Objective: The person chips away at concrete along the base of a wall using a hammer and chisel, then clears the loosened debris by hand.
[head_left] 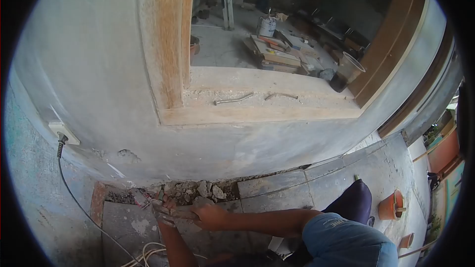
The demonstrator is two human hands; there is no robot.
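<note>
Low by the foot of the wall, my right hand [210, 215] is closed around the end of a dusty, hammer-like tool [182, 214]. The tool points left and overlaps my left hand [162, 208], whose fingers are curled over the strip of broken ground. I cannot tell what my left hand grips, as the tool and blur cover it. Grey rubble chunks [205, 189] lie in the open trench [183, 195] just beyond both hands. Grey floor tiles [272, 185] border this trench on the near side and to the right.
A plugged-in power cord [71, 185] runs from the wall socket [64, 133] down to the floor, near a coiled pale cable [146, 254]. On the window sill [237, 111] are two bent metal pieces [233, 99] and a plastic cup [346, 72]. An orange bucket [391, 204] stands right.
</note>
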